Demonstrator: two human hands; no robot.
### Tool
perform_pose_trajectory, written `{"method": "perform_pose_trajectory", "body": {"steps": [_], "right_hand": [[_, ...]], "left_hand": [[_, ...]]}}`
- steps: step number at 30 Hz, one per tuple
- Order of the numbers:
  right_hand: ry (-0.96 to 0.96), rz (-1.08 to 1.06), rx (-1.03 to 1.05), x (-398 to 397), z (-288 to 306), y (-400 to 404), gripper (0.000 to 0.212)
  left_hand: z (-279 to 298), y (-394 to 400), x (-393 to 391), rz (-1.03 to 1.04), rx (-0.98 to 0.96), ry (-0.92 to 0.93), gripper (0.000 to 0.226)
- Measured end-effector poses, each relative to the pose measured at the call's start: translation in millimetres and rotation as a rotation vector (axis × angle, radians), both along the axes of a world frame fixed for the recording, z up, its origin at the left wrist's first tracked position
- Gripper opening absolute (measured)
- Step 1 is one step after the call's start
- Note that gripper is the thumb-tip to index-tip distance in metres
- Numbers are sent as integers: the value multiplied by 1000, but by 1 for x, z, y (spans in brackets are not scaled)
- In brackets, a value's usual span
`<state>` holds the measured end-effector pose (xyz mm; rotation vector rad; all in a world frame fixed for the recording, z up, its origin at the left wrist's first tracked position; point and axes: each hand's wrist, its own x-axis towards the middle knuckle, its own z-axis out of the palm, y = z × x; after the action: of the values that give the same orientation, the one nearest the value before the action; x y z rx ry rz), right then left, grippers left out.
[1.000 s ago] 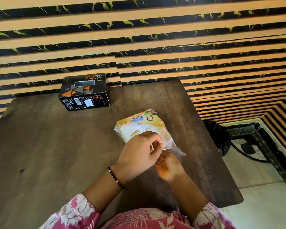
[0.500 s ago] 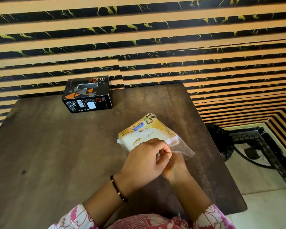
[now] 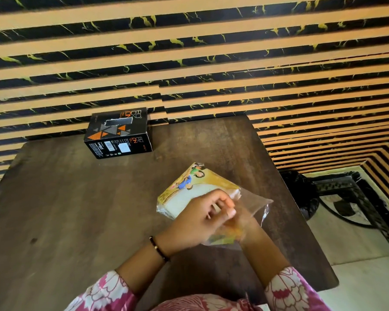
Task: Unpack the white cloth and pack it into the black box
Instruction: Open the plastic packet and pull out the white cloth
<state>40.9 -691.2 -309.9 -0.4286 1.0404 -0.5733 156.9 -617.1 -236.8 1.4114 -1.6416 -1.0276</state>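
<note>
A clear plastic packet (image 3: 254, 203) with a yellow printed card lies at the middle right of the dark wooden table (image 3: 76, 209). Folded white cloth (image 3: 184, 202) shows inside it. My left hand (image 3: 200, 218) pinches the packet's open end from above, a beaded bracelet on its wrist. My right hand (image 3: 249, 232) is under or inside the loose plastic flap, seen partly through it. The black box (image 3: 118, 133), printed with orange and grey triangles, stands shut at the table's far edge by the wall.
A wall of orange and black marbled stripes (image 3: 211, 52) rises just behind the table. Right of the table, on the pale floor, stand a black fan (image 3: 305, 194) and a dark metal frame (image 3: 350, 182). My pink floral sleeves fill the bottom edge.
The packet's open flap has been pulled wider and lifted toward the right. My right hand has slipped further beneath the plastic, and my left fingers have shifted along the opening.
</note>
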Motion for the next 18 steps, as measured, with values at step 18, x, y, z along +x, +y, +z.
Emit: {"method": "perform_pose_trajectory", "body": {"steps": [18], "right_hand": [[-51, 163, 42, -33, -19, 2, 52]], "left_hand": [[-50, -18, 77, 544, 680, 67, 48]]}}
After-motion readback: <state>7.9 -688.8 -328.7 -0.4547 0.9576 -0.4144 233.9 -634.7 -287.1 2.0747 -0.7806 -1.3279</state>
